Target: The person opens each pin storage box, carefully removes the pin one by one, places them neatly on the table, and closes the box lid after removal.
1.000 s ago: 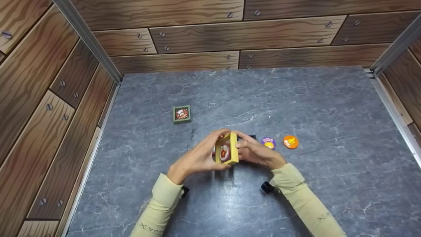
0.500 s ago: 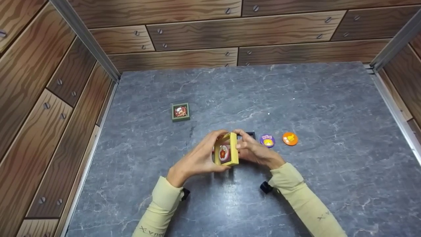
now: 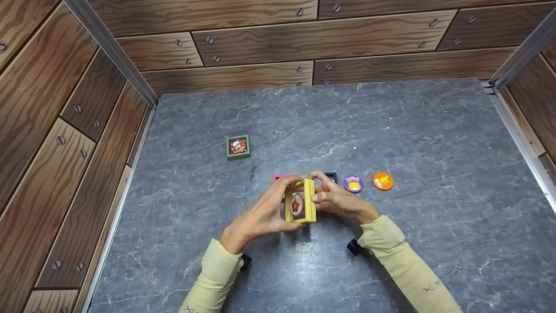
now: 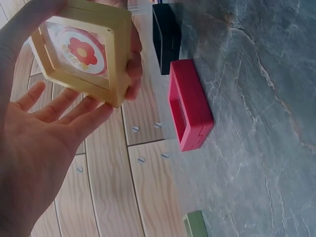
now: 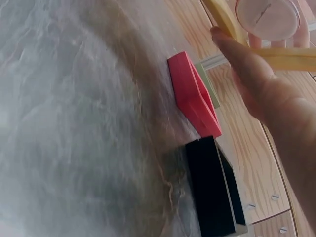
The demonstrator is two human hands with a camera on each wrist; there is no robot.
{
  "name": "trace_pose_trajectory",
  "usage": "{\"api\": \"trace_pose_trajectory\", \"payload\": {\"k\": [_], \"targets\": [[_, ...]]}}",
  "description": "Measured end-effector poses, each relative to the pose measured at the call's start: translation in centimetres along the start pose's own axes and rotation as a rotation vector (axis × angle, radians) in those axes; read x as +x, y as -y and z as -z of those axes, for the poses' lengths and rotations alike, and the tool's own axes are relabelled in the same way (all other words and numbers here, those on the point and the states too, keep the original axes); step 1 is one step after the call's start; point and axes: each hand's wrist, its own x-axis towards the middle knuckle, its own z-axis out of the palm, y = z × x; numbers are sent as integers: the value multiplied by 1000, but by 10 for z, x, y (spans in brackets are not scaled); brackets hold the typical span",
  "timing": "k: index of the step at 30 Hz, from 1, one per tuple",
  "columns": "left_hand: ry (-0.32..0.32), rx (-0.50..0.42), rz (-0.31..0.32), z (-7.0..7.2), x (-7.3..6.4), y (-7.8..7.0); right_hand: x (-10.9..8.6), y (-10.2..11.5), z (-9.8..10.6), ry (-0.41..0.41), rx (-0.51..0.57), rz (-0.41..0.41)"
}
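A yellow square display frame point(image 3: 311, 202) is held up between both hands above the table. Inside it, behind clear film, sits a round badge point(image 4: 81, 51) with a red flower on white. My left hand point(image 3: 259, 213) grips the frame's left side, thumb at the lower edge and fingers at the top. From the right, my right hand point(image 3: 343, 202) pinches the frame's edge and back. Beneath and behind the hands stand a pink frame point(image 4: 191, 106) and a black frame point(image 5: 210, 187), both partly hidden in the head view.
A purple badge point(image 3: 353, 184) and an orange badge point(image 3: 383, 181) lie on the grey marbled table point(image 3: 417, 130) beyond my right hand. Further left, a green frame point(image 3: 238, 147) with a red badge inside rests alone. Wood-patterned walls point(image 3: 260, 48) enclose the table.
The yellow frame has shifted slightly lower in the head view and turned a little, showing a seam along its side. The pink frame's edge now shows behind my left hand. Both grips persist.
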Motion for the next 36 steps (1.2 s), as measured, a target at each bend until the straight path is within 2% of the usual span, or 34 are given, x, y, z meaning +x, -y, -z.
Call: {"api": "trace_pose_trajectory", "payload": {"k": [7,13,26,36], "targets": [[35,-8,4,1,-2,-1,-2,0,4,71,7,-10],[39,-15,-28,0,-7,2,-2,-4,5,112,22,-9],[49,-33,-28,0,-13,4,1,-16,7,156,40,14],[41,-51,-77,3,-16,3,-2,-19,11,197,34,48]]}}
